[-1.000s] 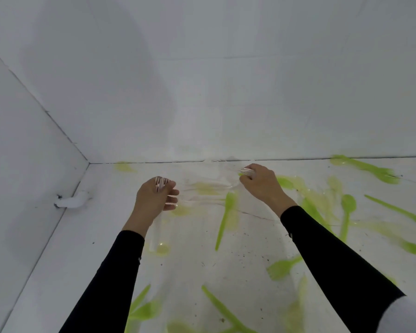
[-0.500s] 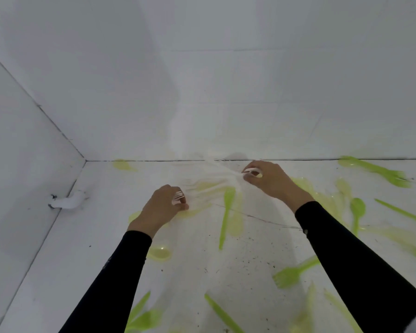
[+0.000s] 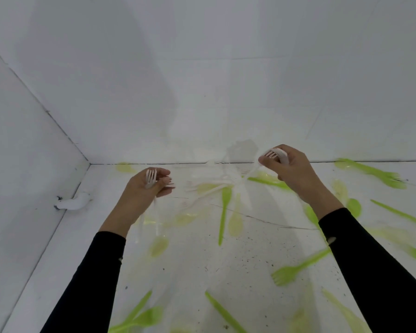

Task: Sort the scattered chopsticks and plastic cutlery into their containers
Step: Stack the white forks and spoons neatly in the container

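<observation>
White plastic forks (image 3: 151, 177) sit gripped in the left hand (image 3: 143, 191); the right hand (image 3: 289, 168) pinches another white fork (image 3: 277, 155) above scattered green plastic cutlery (image 3: 223, 213) on the white surface (image 3: 190, 272).

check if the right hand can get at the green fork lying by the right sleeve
Probably yes: the green fork lies in the open with nothing over it, close beside the right sleeve. But the right hand grips white forks, so its fingers are partly taken.
</observation>
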`<state>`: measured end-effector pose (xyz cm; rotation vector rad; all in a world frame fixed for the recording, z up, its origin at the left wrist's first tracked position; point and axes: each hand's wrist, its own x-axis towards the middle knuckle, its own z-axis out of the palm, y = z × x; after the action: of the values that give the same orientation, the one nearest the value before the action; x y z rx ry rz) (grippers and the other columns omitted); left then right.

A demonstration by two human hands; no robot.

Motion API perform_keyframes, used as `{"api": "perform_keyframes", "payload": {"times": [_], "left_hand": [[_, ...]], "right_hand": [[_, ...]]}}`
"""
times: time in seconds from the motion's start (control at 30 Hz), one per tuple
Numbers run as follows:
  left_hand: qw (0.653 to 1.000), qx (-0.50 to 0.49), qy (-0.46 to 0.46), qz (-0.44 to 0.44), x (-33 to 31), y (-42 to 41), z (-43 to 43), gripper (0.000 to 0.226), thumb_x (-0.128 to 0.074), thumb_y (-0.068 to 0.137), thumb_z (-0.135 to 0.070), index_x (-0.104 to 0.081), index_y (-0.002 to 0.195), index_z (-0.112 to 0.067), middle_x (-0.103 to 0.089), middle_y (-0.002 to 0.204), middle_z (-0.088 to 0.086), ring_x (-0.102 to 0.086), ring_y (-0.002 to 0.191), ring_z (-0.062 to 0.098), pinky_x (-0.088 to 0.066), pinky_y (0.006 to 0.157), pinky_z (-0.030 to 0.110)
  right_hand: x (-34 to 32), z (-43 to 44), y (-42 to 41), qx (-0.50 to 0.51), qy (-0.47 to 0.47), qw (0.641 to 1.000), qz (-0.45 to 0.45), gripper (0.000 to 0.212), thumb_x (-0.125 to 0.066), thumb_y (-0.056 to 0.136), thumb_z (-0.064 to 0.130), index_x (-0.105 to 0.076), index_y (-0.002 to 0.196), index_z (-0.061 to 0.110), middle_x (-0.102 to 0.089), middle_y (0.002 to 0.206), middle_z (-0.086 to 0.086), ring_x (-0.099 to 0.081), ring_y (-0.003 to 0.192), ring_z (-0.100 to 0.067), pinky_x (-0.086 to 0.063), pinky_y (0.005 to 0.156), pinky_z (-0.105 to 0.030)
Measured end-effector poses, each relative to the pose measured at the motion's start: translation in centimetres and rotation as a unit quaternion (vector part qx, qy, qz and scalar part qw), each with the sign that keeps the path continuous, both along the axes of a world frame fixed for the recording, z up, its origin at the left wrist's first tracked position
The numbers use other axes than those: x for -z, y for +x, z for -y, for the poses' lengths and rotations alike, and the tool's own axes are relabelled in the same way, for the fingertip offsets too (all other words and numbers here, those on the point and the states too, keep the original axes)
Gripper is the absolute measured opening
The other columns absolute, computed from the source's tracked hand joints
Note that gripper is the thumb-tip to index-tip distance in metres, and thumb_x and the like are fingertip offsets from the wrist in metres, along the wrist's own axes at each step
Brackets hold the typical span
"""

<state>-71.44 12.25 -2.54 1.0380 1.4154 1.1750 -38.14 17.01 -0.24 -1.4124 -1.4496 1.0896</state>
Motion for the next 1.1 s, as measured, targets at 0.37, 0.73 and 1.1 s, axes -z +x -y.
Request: {"api": "perform_keyframes", "payload": {"times": [0.37, 0.73, 1.1], "left_hand": [[0.966, -0.024, 0.044, 0.255, -1.2, 0.0, -0.5, 0.02, -0.045, 0.1, -0.003, -0.064, 0.102, -0.008, -0.061, 0.089, 0.006, -0.063, 0.083, 0.019, -0.058, 0.086, 0.048], [0.949, -0.147, 0.048, 0.274, -1.3, -1.0, -2.1, 0.012, -0.058, 0.095, -0.003, -0.058, 0.098, -0.014, -0.057, 0.089, 0.001, -0.059, 0.073, 0.012, -0.058, 0.07, 0.026], [0.979, -0.041, -0.018, 0.2, 0.3, 1.1, -2.1, 0.022, -0.037, 0.106, -0.012, -0.058, 0.112, -0.008, -0.067, 0.104, 0.003, -0.066, 0.081, 0.018, -0.058, 0.066, 0.026]], "right_hand": [[0.4, -0.2, -3.8, -0.002, -0.074, 0.995, -0.07, 0.019, -0.049, 0.093, 0.012, -0.058, 0.106, 0.022, -0.047, 0.069, 0.001, -0.035, 0.047, -0.01, -0.032, 0.044, -0.023], [5.8, -3.8, -6.5, -0.086, -0.019, 0.925, 0.37, 0.03, -0.045, 0.096, 0.015, -0.06, 0.074, 0.027, -0.054, 0.082, 0.004, -0.052, 0.088, -0.028, -0.037, 0.062, -0.029], [8.6, -4.6, -5.1, -0.173, 0.001, 0.874, 0.455, 0.023, -0.055, 0.095, 0.033, -0.062, 0.115, 0.024, -0.049, 0.128, 0.008, -0.058, 0.108, -0.018, -0.038, 0.08, -0.028]]}}
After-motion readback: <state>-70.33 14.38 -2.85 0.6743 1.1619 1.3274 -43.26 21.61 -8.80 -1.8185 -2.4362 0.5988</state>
